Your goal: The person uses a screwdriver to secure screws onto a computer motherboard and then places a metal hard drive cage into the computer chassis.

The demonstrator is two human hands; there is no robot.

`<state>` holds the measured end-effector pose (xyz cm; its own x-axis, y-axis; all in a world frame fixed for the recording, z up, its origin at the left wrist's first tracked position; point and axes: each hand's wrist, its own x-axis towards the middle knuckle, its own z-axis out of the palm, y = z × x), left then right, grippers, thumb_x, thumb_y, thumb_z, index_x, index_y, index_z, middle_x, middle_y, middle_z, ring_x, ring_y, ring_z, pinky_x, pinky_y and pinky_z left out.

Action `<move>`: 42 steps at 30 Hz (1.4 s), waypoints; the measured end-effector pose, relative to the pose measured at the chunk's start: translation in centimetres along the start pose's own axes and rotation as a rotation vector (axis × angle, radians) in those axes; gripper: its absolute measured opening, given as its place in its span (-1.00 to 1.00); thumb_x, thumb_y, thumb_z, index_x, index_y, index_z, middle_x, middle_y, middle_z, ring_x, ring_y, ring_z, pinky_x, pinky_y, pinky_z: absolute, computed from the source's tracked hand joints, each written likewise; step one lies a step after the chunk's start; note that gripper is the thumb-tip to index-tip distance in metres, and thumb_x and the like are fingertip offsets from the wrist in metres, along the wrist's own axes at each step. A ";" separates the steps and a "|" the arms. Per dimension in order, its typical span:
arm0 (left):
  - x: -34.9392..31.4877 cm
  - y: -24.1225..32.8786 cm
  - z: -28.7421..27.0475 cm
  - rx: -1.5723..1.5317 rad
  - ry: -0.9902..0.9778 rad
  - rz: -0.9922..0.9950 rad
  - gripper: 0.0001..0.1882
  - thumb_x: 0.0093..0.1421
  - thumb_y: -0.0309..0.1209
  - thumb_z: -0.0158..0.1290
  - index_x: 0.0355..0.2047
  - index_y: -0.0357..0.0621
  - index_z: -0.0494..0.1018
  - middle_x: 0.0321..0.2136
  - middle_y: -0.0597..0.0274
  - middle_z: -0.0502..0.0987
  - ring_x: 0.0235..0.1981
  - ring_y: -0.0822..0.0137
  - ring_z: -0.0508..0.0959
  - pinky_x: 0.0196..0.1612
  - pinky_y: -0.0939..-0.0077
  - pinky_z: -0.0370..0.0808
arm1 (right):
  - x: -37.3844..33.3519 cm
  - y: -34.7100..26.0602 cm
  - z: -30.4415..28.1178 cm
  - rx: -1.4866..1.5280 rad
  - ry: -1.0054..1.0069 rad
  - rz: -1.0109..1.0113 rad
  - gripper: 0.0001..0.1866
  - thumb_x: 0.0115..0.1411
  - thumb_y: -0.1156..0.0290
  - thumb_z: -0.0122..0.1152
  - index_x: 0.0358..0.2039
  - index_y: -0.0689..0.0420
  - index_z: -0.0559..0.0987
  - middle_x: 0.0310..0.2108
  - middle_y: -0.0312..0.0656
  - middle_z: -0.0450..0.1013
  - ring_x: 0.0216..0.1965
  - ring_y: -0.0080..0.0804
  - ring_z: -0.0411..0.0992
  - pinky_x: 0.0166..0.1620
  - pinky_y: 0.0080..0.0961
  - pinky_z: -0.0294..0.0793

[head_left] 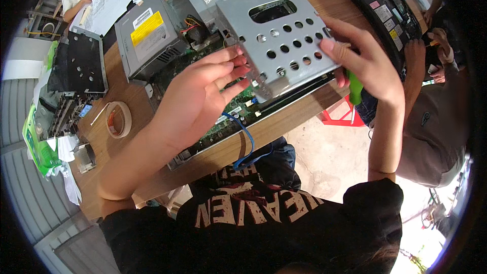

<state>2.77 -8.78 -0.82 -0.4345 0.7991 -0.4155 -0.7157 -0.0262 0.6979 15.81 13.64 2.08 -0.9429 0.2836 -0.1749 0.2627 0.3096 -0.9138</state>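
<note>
A grey metal drive cage [284,45] with round holes and an oval opening sits over an open desktop computer chassis, tilted toward me. My left hand [210,78] has its fingertips on the cage's left edge. At the opposite edge, my right hand [362,56] grips the cage with the thumb on top. A green-handled screwdriver [355,89] is tucked in that same hand, its shaft pointing down. Below the cage a green circuit board [236,106] shows partly. A blue cable [247,137] runs from it over the table's front edge.
Left of the cage stands a power supply [144,35] with a yellow label. A tape roll [118,120] and a black panel [81,63] lie farther left. At right are an upturned laptop [385,15], another person's arm and a red stool [341,115]. Papers [109,5] lie beside someone at far left.
</note>
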 end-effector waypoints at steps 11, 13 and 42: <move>-1.1 1.2 -1.5 0.318 -0.116 0.206 -0.47 0.20 -0.36 -0.16 0.17 -0.27 0.12 0.08 0.02 0.26 0.09 0.23 0.27 0.14 0.36 0.19 | 1.8 -0.3 -0.3 -0.200 -0.128 0.030 -0.54 0.24 0.22 0.02 0.04 0.28 0.37 -0.55 -0.28 0.39 -0.67 -0.64 0.34 -0.60 -0.68 0.33; -0.5 1.3 -2.9 0.359 -0.094 0.257 -0.50 0.21 -0.37 -0.16 0.16 -0.23 0.14 0.10 0.05 0.24 0.11 0.26 0.26 0.14 0.37 0.19 | 2.0 -0.1 0.4 -0.299 -0.056 0.032 -0.56 0.23 0.26 0.02 0.02 0.31 0.37 -0.57 -0.23 0.41 -0.68 -0.61 0.37 -0.61 -0.64 0.35; -11.8 1.8 -13.8 0.545 0.040 0.314 -0.83 0.24 -0.46 -0.17 -0.28 -0.26 0.39 -0.38 0.25 0.42 -0.32 0.47 0.40 -0.19 0.59 0.32 | 2.8 -3.1 8.8 -0.943 0.123 -0.178 -0.44 -0.10 0.05 0.30 -0.14 0.13 0.43 -0.37 0.06 0.51 -0.31 -0.05 0.52 -0.24 -0.29 0.46</move>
<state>-0.91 -26.52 -2.72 -0.6065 0.7795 -0.1567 -0.1740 0.0622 0.9828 10.56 5.49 1.23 -0.9708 0.2382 0.0264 0.2249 0.9434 -0.2437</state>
